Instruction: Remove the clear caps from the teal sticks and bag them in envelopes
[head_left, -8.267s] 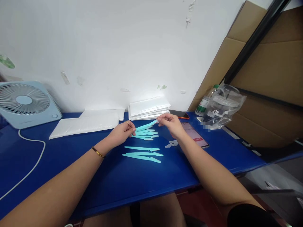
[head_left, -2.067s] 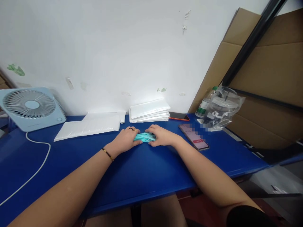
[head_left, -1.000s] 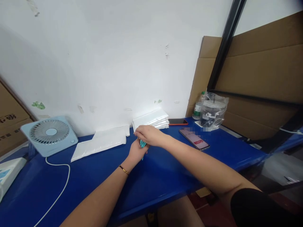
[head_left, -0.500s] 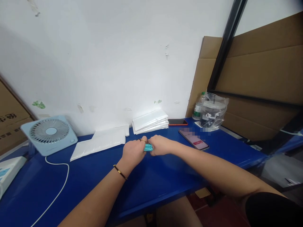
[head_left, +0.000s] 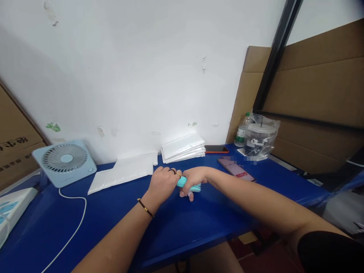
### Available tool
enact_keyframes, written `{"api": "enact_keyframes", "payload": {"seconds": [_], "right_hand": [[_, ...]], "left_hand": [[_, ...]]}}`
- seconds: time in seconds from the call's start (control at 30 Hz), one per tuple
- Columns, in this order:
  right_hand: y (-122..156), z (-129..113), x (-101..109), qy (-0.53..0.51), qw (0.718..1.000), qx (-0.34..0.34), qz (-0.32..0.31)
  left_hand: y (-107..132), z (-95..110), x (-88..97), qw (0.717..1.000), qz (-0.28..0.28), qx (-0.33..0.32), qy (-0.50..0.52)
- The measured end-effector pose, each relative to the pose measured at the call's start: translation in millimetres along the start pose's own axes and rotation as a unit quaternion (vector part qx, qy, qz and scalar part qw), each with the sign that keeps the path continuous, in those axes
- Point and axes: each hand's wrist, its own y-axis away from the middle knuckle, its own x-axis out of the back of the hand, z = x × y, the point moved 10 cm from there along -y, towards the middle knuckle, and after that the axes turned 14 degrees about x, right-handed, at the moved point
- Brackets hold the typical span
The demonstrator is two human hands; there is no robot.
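Note:
A small teal bundle, folded in narrow pleats (head_left: 196, 188), is held between my two hands above the table; its exact kind is not clear. My left hand (head_left: 164, 183) is closed around its left end, hiding that part. From the right, my right hand (head_left: 195, 176) grips it with thumb and fingers bent round it, and its right end sticks out below the palm. Behind my hands lie a stack of white flat packets (head_left: 183, 146) and, further left, more white packets (head_left: 125, 172).
On the blue table (head_left: 182, 231) a light blue fan (head_left: 66, 161) with a cable stands left, near a white power strip (head_left: 14, 204). To the right are a phone (head_left: 236, 168), an orange-edged phone (head_left: 216, 149), a bottle (head_left: 241, 132) and a bagged cup (head_left: 260, 138).
My right hand has turned and opened its grip, so more of the teal bundle shows, stretching further right. My left hand keeps its hold. The view has shifted slightly.

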Motion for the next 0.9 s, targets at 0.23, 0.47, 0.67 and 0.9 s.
{"api": "enact_keyframes", "payload": {"seconds": [0.23,0.47,0.67,0.9], "right_hand": [[16.7,-30.5,41.0,0.421,0.869,-0.04,0.255],[-2.9,16.0,1.3,0.058,0.993,-0.082,0.059],[19.6,29.2,48.8,0.26,0.924,-0.12,0.252],[39.2,47.9,62.6,0.214,0.919,-0.101,0.315]], "left_hand": [[1.7,-26.0,-42.1,0.978,-0.156,0.117,0.072],[-2.6,-1.2,-22.3,0.998,-0.065,-0.009,0.008],[-5.6,-85.7,-18.9,0.991,-0.006,0.129,-0.016],[10.6,-202.1,-72.7,0.945,-0.16,0.278,-0.062]]}}
